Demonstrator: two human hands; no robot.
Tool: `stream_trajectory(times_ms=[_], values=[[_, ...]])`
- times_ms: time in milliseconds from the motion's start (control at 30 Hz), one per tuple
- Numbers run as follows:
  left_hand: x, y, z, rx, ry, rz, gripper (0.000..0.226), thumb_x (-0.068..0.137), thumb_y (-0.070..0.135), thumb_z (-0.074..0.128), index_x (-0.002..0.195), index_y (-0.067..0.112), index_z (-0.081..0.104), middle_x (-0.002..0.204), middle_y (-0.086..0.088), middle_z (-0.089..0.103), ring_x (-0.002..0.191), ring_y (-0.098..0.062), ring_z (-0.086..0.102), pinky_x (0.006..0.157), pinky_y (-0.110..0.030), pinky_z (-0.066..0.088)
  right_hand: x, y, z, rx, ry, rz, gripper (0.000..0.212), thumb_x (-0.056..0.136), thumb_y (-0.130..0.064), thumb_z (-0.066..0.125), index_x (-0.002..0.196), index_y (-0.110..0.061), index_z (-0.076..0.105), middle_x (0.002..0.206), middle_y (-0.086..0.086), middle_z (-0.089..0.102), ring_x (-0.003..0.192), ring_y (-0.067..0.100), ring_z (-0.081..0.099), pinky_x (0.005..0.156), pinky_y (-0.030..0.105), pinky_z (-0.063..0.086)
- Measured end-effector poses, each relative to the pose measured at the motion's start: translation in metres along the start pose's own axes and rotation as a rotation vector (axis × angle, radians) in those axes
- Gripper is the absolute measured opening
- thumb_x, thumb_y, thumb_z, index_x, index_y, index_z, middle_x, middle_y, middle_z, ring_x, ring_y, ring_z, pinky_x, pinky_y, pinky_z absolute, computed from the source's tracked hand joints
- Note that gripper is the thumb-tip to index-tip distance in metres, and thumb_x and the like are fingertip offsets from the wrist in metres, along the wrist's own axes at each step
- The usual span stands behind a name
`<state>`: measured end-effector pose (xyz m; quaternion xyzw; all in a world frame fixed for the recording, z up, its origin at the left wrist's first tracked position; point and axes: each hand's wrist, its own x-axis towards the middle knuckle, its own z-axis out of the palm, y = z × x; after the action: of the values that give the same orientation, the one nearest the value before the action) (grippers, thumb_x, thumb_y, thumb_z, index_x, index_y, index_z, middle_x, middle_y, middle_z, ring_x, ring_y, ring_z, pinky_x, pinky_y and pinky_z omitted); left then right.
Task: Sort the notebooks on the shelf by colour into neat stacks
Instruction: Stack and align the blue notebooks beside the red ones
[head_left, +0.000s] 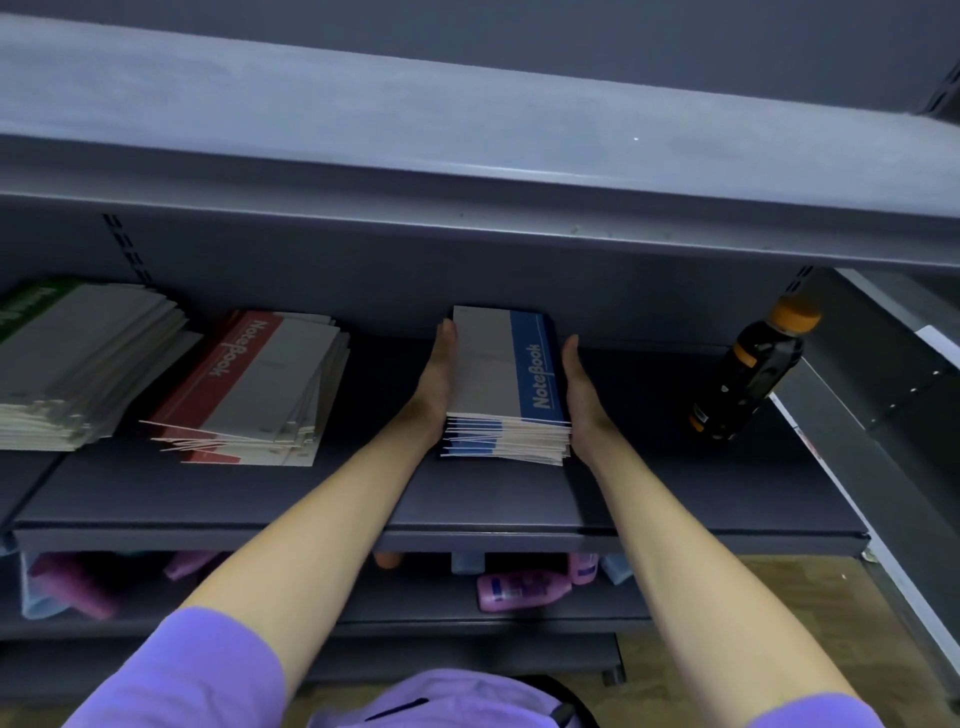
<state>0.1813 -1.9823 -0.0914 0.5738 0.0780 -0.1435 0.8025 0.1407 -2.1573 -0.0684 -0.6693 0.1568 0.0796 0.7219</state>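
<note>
On the dark grey shelf stand three stacks of notebooks. A blue-spined stack lies in the middle. My left hand presses flat against its left side and my right hand presses flat against its right side, fingers straight. To the left lies a red-spined stack, its lower notebooks fanned out of line at the front. A green-spined stack sits at the far left, partly cut off by the frame edge.
A dark bottle with an orange cap stands at the right end of the shelf. An upper shelf overhangs. Pink bottles lie on the lower shelf. Bare shelf separates the red and blue stacks.
</note>
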Motion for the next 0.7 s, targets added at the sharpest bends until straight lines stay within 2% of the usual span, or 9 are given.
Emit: stream_trajectory(times_ms=[100,167,233,333,400,467,533,600,700], values=[[-0.005,0.007,0.0,0.097,0.031,0.03,0.081,0.083,0.086,0.036,0.144,0.034,0.05,0.132,-0.001,0.064,0.117,-0.021,0.064,0.105,-0.043,0.049,0.002,-0.002,-0.001,-0.08,-0.039,-0.025,0.078,0.08,-0.086,0.044,0.139,-0.036,0.049,0.135,-0.003,0.06,0.122,0.018,0.058,0.111,0.041,0.042],[-0.017,0.013,0.001,0.148,0.02,0.071,0.069,0.092,0.077,0.03,0.145,0.036,0.047,0.132,0.0,0.064,0.115,-0.018,0.064,0.102,-0.039,0.051,-0.001,-0.005,-0.002,-0.165,-0.032,-0.072,0.067,0.086,-0.066,0.062,0.139,-0.029,0.044,0.136,-0.005,0.056,0.119,0.017,0.057,0.104,0.036,0.044],[-0.021,0.015,-0.004,0.178,-0.008,0.11,0.063,0.098,0.068,0.027,0.148,0.033,0.043,0.138,0.002,0.059,0.122,-0.016,0.059,0.107,-0.038,0.046,-0.001,-0.007,-0.006,-0.244,0.056,-0.128,0.062,0.085,-0.045,0.076,0.132,-0.019,0.045,0.128,-0.002,0.057,0.111,0.017,0.059,0.092,0.033,0.049],[-0.027,0.019,-0.012,0.281,-0.018,0.144,0.064,0.101,0.063,0.03,0.155,0.028,0.031,0.151,0.011,0.041,0.138,-0.009,0.04,0.118,-0.035,0.028,0.0,-0.011,-0.009,-0.38,0.251,-0.138,0.053,0.076,-0.042,0.084,0.107,-0.012,0.054,0.109,0.005,0.061,0.098,0.02,0.061,0.086,0.035,0.052],[-0.03,0.021,-0.015,0.352,0.015,0.161,0.07,0.098,0.064,0.038,0.155,0.025,0.03,0.153,0.012,0.036,0.14,-0.009,0.034,0.119,-0.031,0.022,-0.005,-0.018,-0.012,-0.383,0.271,-0.104,0.035,0.081,-0.032,0.082,0.094,-0.006,0.063,0.091,0.005,0.064,0.078,0.017,0.061,0.073,0.029,0.049],[-0.035,0.025,-0.016,0.409,0.044,0.181,0.066,0.099,0.054,0.046,0.155,0.021,0.032,0.15,0.011,0.038,0.136,-0.007,0.036,0.112,-0.024,0.025,-0.009,-0.026,-0.021,-0.387,0.295,-0.064,0.028,0.084,-0.02,0.081,0.096,0.002,0.07,0.086,0.007,0.066,0.07,0.016,0.061,0.068,0.027,0.05],[-0.039,0.029,-0.019,0.492,0.055,0.204,0.058,0.102,0.041,0.05,0.154,0.02,0.034,0.147,0.007,0.041,0.126,-0.006,0.04,0.101,-0.02,0.029,-0.012,-0.031,-0.033,-0.394,0.371,-0.044,0.032,0.082,-0.015,0.081,0.106,0.004,0.07,0.099,0.012,0.07,0.084,0.025,0.066,0.08,0.035,0.056],[-0.043,0.033,-0.024,0.622,0.055,0.223,0.055,0.101,0.038,0.054,0.151,0.021,0.038,0.15,0.0,0.043,0.128,-0.012,0.044,0.101,-0.023,0.033,-0.016,-0.037,-0.042,-0.394,0.423,-0.038,0.04,0.082,-0.012,0.081,0.116,0.003,0.067,0.113,0.016,0.069,0.101,0.03,0.066,0.091,0.042,0.056],[-0.053,0.037,-0.028,0.809,0.034,0.259,0.053,0.101,0.034,0.055,0.15,0.022,0.04,0.152,-0.001,0.044,0.136,-0.019,0.043,0.103,-0.023,0.032,-0.026,-0.044,-0.044,-0.34,0.43,-0.062,0.044,0.086,-0.008,0.076,0.127,0.002,0.061,0.124,0.011,0.064,0.113,0.031,0.061,0.096,0.038,0.051]])
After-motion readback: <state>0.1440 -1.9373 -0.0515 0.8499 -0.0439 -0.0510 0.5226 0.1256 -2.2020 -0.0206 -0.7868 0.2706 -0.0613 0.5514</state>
